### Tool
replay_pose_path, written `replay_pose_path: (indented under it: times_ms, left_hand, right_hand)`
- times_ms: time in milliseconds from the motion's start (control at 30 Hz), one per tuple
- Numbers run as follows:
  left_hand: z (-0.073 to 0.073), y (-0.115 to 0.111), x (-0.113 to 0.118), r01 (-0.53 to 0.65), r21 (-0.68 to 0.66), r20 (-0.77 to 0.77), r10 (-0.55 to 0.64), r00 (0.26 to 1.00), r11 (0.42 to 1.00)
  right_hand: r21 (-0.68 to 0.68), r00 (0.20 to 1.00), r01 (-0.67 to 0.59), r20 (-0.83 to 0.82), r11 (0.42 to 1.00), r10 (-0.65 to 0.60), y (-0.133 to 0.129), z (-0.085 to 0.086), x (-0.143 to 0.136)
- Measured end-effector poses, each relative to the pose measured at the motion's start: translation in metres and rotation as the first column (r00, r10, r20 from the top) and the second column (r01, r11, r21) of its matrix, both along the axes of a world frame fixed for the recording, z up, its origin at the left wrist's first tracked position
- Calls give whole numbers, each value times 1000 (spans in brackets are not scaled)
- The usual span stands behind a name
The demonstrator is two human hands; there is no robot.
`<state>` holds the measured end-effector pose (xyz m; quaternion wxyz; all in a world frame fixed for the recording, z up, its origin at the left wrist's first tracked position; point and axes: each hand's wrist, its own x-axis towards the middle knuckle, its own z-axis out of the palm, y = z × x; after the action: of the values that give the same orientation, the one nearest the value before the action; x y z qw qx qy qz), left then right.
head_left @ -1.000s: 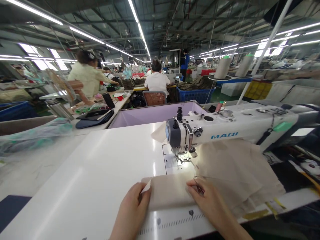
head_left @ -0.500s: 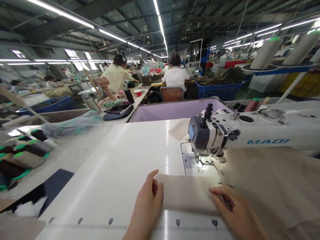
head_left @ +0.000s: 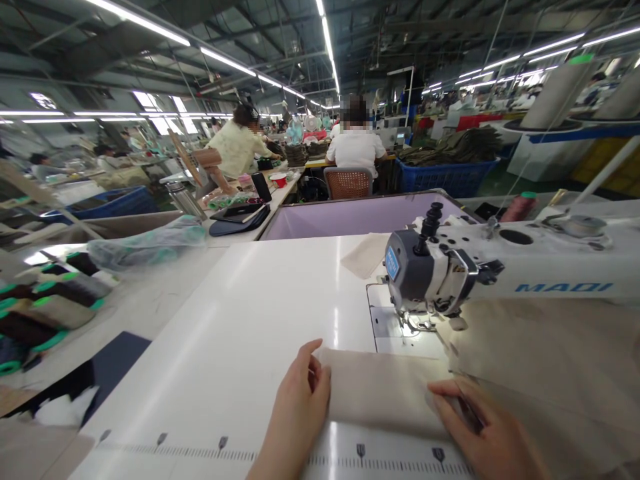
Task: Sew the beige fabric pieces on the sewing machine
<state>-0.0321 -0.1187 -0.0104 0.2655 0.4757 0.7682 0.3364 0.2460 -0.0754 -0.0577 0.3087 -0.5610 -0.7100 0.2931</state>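
A flat beige fabric piece [head_left: 383, 390] lies on the white table in front of the sewing machine [head_left: 417, 267], a little short of its lit needle area. My left hand [head_left: 303, 393] pinches the piece's left edge between thumb and fingers. At the right end, my right hand [head_left: 483, 417] grips the same piece with thumb and fingertips. Beside and beneath the machine arm spreads a larger beige cloth [head_left: 545, 360], close to my right hand. Behind the machine head rests a small beige scrap [head_left: 367, 255].
A printed ruler scale [head_left: 260, 457] runs along the table's [head_left: 200, 373] front. Thread cones [head_left: 60, 310] and dark blue fabric [head_left: 117, 363] lie left. Beyond the table is a lilac-lined bin [head_left: 330, 220]. Two people [head_left: 355, 150] sit working farther off.
The view has shifted slightly, so the machine appears a little farther right. Both hands keep their hold on the fabric piece, which stays nearly in place.
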Motion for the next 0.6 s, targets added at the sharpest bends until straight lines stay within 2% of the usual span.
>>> replay_pose_path:
  times_ms: [200,600]
  left_hand:
    - [1,-2,1,2,22,24,-2,1000,1000]
    - [1,3,-1,50,-43,-37,-52,998,998]
  right_hand:
    - [11,1000,2,14,1000,-2,-2,-4,4]
    - [29,1000,17,10,999,-17,-2,-1,5]
